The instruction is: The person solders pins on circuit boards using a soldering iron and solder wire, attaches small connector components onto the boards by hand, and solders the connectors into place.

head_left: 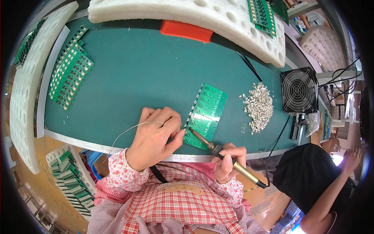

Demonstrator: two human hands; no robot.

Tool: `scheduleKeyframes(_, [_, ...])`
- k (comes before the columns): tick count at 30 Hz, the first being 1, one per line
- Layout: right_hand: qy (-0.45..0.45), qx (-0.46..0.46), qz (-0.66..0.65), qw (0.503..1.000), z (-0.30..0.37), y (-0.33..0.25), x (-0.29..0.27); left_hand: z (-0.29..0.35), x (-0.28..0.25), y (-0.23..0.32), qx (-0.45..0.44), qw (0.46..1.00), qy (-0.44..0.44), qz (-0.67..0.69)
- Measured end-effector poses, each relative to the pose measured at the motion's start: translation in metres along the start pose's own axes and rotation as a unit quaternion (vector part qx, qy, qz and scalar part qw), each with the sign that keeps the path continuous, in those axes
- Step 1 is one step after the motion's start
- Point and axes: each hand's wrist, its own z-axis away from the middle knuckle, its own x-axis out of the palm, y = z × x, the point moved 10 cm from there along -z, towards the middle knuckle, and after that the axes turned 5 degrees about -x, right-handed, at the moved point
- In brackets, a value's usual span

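Note:
A green circuit board panel lies on the green work mat, with a row of pins along its left edge. My right hand grips a soldering iron with a brass-coloured handle, its tip touching or just over the panel's lower left part. At the panel's left edge, my left hand is closed, thumb and forefinger pinched on thin solder wire. The wire loops back over that hand toward the sleeve. Whether the wire's end meets the iron tip is too small to tell.
Right of the panel lie a heap of small white connectors, black tweezers and a black fan. Stacked boards sit far left. White foam and a red-handled tool line the back. Another person is at right.

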Motion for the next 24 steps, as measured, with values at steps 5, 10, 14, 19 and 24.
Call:
scheduleKeyframes(5, [0.011,-0.011,0.000,1.000,0.001,-0.001,-0.002,0.001,-0.002,-0.005,-0.017,0.999,0.015,0.023])
scheduleKeyframes(10, [0.018,0.018,-0.010,1.000,0.003,0.002,-0.003,0.000,-0.002,0.000,0.000,1.000,0.012,0.003])
scheduleKeyframes(14, [0.002,0.016,0.005,1.000,0.001,0.003,0.001,-0.001,-0.001,-0.001,-0.002,1.000,0.008,-0.004])
scheduleKeyframes(19, [0.008,0.014,0.031,0.999,-0.001,0.002,0.003,-0.001,0.000,0.002,0.005,1.000,0.007,-0.020])
scheduleKeyframes(24, [-0.015,-0.019,0.019,1.000,0.000,-0.001,0.002,0.000,0.005,0.001,0.007,0.999,-0.010,-0.036])
